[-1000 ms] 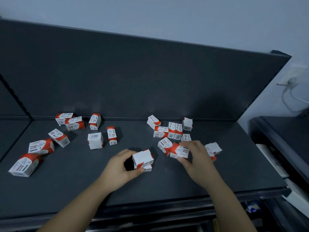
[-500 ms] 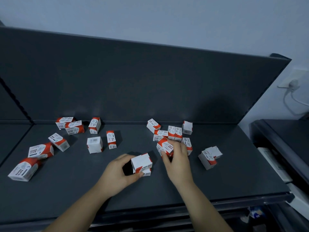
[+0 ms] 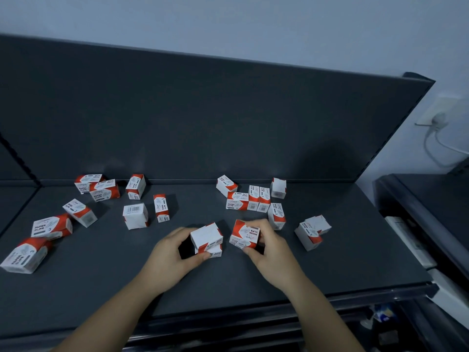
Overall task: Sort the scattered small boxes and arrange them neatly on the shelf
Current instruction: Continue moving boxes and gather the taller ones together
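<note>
two stacked boxes [image 3: 206, 237]: left hand [image 3: 168, 260] grip curls round them
right hand [image 3: 272, 257]: grip pinches paper-clip box [image 3: 245, 236], just right

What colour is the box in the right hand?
The box in the right hand is white and red, seen from the head view.

Dim, bluish light — soft shadows, slight blur, wide-angle bending at the edges.
</note>
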